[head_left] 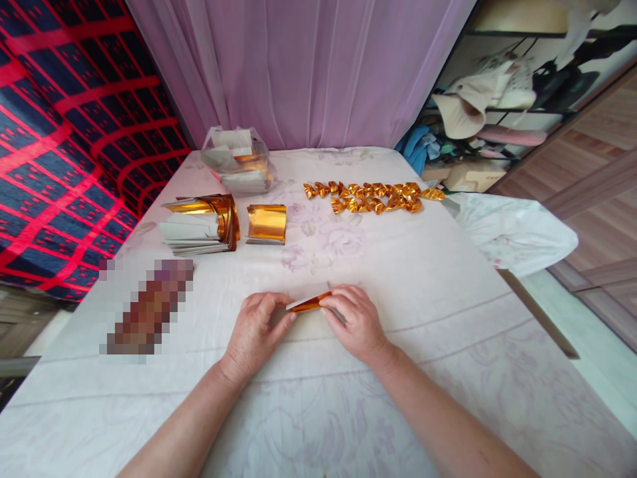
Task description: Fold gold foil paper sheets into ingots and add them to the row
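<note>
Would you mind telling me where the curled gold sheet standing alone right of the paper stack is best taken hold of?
Probably from above, at the gold sheet's raised top. It arches up off the table, so fingers can pinch both sides there. The stack crowds its left, so come from the open right or front.

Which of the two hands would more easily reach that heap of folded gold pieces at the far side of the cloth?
Probably the right hand: the folded gold pieces lie far right, on its side. The left hand would have to cross over.
</note>
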Available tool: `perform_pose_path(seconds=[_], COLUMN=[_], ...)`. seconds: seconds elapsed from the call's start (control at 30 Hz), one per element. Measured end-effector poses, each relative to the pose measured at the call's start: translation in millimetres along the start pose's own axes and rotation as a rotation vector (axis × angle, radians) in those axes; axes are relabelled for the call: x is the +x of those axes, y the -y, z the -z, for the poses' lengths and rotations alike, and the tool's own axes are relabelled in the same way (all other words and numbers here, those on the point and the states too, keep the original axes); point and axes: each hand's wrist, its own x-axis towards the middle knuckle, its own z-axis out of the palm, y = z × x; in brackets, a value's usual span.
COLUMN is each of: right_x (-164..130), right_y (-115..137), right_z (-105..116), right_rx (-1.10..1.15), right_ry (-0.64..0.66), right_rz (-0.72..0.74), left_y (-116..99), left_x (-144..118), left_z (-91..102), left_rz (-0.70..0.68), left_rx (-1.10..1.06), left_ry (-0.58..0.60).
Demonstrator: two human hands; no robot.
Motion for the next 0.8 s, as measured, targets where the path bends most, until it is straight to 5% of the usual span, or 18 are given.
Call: perform_pose_path(seconds=[0.3,0.43,0.8], right_x=[-3,-5,-1], right_y=[0,3,11], right_z=[-3,-4,5], right_rx=[0.131,0.292,0.633], right_ry=[-0.116,-0.082,-0.07], right_rz=[-0.166,-0.327,-0.423], left_y=[5,0,-24], left_x=[-3,-5,-4], left_z=[-6.0,-7.2,-0.1], left_rz=[0.097,0.195,0.336], left_rx=[-0.191,-0.328,-0.772], left_ry=[-0.044,-0.045,-0.001])
